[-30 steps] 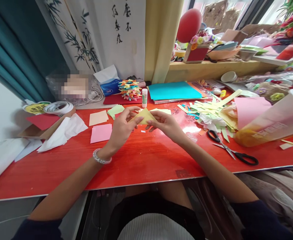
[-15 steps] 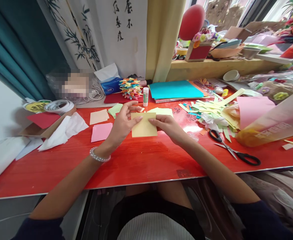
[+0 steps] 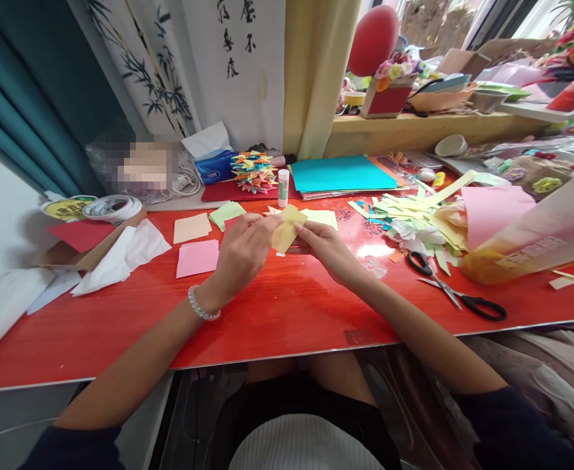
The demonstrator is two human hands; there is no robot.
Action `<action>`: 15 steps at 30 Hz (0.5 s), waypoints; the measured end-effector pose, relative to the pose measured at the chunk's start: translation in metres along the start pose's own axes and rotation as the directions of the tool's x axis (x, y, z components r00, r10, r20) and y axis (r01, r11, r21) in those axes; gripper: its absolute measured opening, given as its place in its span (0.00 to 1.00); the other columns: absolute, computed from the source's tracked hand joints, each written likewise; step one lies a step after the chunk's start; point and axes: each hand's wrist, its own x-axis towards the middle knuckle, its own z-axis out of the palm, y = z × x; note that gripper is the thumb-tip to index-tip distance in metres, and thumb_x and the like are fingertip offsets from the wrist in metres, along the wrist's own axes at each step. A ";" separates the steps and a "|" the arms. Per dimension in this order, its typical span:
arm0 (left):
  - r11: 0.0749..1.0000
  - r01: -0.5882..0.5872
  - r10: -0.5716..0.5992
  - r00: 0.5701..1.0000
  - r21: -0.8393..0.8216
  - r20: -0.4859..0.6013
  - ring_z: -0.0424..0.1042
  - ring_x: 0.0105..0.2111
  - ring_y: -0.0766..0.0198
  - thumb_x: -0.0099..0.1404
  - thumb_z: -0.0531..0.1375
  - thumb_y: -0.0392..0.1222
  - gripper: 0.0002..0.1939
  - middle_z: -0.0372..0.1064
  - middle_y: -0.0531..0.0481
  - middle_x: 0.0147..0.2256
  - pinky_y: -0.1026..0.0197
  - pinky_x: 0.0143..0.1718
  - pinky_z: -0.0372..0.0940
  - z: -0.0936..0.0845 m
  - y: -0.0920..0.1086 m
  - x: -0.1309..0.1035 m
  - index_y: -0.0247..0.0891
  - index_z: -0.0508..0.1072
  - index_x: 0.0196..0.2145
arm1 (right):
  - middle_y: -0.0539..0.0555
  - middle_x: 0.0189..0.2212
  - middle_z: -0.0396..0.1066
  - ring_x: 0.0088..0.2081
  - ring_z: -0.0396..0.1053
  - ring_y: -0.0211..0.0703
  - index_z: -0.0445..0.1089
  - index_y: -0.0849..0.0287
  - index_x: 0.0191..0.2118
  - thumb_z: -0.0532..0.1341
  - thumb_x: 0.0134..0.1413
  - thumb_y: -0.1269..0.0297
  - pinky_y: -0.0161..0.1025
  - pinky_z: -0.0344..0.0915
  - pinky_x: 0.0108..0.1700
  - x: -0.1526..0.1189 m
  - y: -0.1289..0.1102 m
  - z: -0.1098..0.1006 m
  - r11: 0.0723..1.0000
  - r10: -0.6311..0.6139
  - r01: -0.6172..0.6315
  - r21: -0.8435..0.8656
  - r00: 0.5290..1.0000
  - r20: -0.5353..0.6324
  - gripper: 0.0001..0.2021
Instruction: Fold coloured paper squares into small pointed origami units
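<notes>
A yellow paper square [image 3: 287, 230] is held up over the red table, turned at a slant between my two hands. My left hand [image 3: 248, 251], with a bead bracelet at the wrist, has its fingers closed at the paper's left edge. The right edge is pinched by my right hand [image 3: 326, 248]. Behind the paper stand a glue stick [image 3: 283, 188] and a spiky ball of folded paper [image 3: 254, 172]. Pink squares [image 3: 197, 258], peach squares [image 3: 191, 228] and green squares [image 3: 226, 214] lie to the left of my hands.
Black-handled scissors [image 3: 456, 290] lie on the right of the red table [image 3: 267, 313], beside a heap of paper strips [image 3: 421, 215]. Blue sheets [image 3: 343, 175] lie at the back. On the left are a cardboard box [image 3: 91, 251] and white tissue [image 3: 126, 254].
The yellow paper has turned from flat and facing me to a slanted, narrower shape. My left hand has rotated, its fingers now closed over the paper's left edge.
</notes>
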 end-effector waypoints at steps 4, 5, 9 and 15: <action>0.977 -0.199 0.192 0.978 0.080 0.085 0.68 0.44 0.57 0.65 0.56 0.30 0.23 0.71 0.46 0.50 0.55 0.41 0.64 0.003 -0.001 -0.006 0.37 0.62 0.57 | 0.57 0.36 0.75 0.41 0.73 0.44 0.71 0.61 0.37 0.57 0.56 0.46 0.44 0.71 0.46 0.000 -0.002 0.000 0.999 -0.010 0.009 0.043 1.000 0.020 0.21; 0.978 -0.194 0.187 0.978 0.072 0.096 0.68 0.44 0.57 0.65 0.56 0.32 0.22 0.71 0.46 0.50 0.55 0.41 0.64 0.004 0.000 -0.006 0.38 0.63 0.57 | 0.57 0.35 0.75 0.41 0.73 0.44 0.71 0.62 0.36 0.57 0.56 0.45 0.44 0.71 0.46 0.000 -0.002 0.000 0.999 -0.018 0.018 0.029 1.000 0.015 0.21; 0.989 0.027 -0.008 0.991 -0.145 0.133 0.69 0.41 0.59 0.66 0.55 0.40 0.15 0.74 0.47 0.44 0.55 0.43 0.64 -0.001 0.011 0.001 0.41 0.68 0.51 | 0.54 0.33 0.73 0.36 0.72 0.40 0.70 0.62 0.35 0.61 0.54 0.50 0.42 0.71 0.42 0.001 -0.001 -0.001 0.995 -0.059 0.057 -0.078 0.998 -0.032 0.17; 0.668 0.588 -0.538 0.805 -0.457 0.250 0.69 0.39 0.64 0.64 0.57 0.49 0.16 0.71 0.48 0.43 0.62 0.40 0.64 -0.010 0.013 0.017 0.41 0.70 0.47 | 0.54 0.32 0.70 0.36 0.69 0.42 0.69 0.60 0.35 0.56 0.59 0.50 0.41 0.69 0.38 -0.002 0.001 -0.002 0.943 -0.078 0.077 -0.324 0.997 0.011 0.17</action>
